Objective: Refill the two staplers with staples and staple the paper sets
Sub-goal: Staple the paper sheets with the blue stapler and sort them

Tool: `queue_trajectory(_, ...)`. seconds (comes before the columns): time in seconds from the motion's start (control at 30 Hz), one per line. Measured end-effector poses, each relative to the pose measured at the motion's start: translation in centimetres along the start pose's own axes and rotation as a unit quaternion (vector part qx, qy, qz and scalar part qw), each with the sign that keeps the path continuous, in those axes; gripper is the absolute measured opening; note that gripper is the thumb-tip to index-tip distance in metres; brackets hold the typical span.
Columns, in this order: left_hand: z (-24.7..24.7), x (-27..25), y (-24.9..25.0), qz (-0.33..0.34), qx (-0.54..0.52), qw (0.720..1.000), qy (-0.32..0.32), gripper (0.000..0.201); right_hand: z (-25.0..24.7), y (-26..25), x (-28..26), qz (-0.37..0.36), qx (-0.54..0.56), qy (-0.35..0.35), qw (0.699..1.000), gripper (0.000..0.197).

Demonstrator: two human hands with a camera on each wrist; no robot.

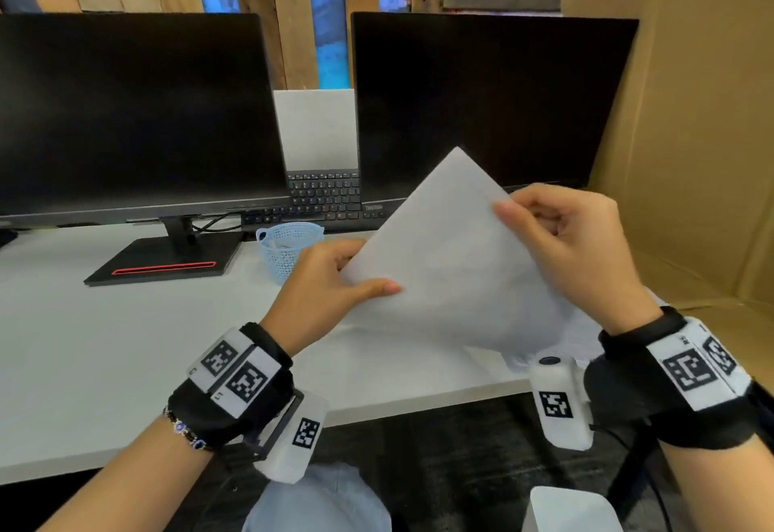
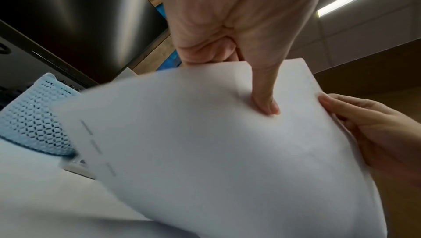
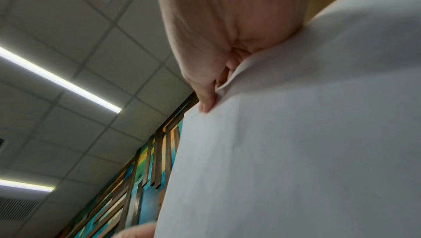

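A set of white paper sheets (image 1: 452, 263) is held up above the desk, tilted with one corner pointing up. My left hand (image 1: 335, 280) pinches its left edge, thumb on the near face. My right hand (image 1: 561, 234) pinches its upper right edge. In the left wrist view the paper (image 2: 216, 152) fills the middle, with my left hand's thumb (image 2: 266, 101) pressed on it and my right hand (image 2: 373, 134) at its right edge. The right wrist view shows the paper (image 3: 296, 152) and my right hand (image 3: 212, 90) gripping its edge. No stapler is visible.
A light blue mesh basket (image 1: 289, 249) stands on the white desk (image 1: 125, 343) behind my left hand. Two dark monitors (image 1: 134, 112) and a black keyboard (image 1: 318, 200) line the back. A cardboard wall (image 1: 691, 133) closes the right side. More paper (image 1: 586, 330) lies under the held set.
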State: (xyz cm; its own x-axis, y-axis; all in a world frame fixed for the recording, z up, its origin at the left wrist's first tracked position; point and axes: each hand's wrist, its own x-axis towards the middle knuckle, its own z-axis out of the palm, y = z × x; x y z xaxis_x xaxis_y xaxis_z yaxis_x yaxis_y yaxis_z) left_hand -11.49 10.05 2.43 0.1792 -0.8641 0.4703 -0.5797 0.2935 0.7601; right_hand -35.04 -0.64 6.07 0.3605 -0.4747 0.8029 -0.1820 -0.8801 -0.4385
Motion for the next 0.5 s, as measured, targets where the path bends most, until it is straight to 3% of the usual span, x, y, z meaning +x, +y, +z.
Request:
queue_trajectory(0.17, -1.5, 0.7, -0.8, -0.018, 0.061, 0.998, 0.025, 0.024, -3.8, 1.2, 0.0, 0.007, -0.012, 0.139, 0.99, 0.018)
queue_trajectory(0.27, -2.6, 1.4, -1.1, -0.019, 0.071, 0.996, 0.041, 0.026, -5.7, 2.3, -0.1, 0.022, -0.017, 0.187, 0.982, 0.021)
queue_trajectory(0.37, -2.6, 2.1, -0.9, 0.0, 0.064, 0.996, 0.054, 0.021, -6.2, 2.7, -0.3, 0.053, 0.026, 0.165, 0.984, 0.019)
queue_trajectory(0.43, -2.1, 2.4, -0.7, -0.004, 0.008, 0.998, 0.067, 0.02, -6.3, 2.5, -0.6, 0.08, 0.084, 0.115, 0.987, 0.011)
queue_trajectory(0.5, -1.7, 2.6, -0.6, -0.017, -0.056, 0.995, 0.086, 0.02, -6.4, 2.4, -0.9, 0.103, 0.099, 0.058, 0.988, 0.016)
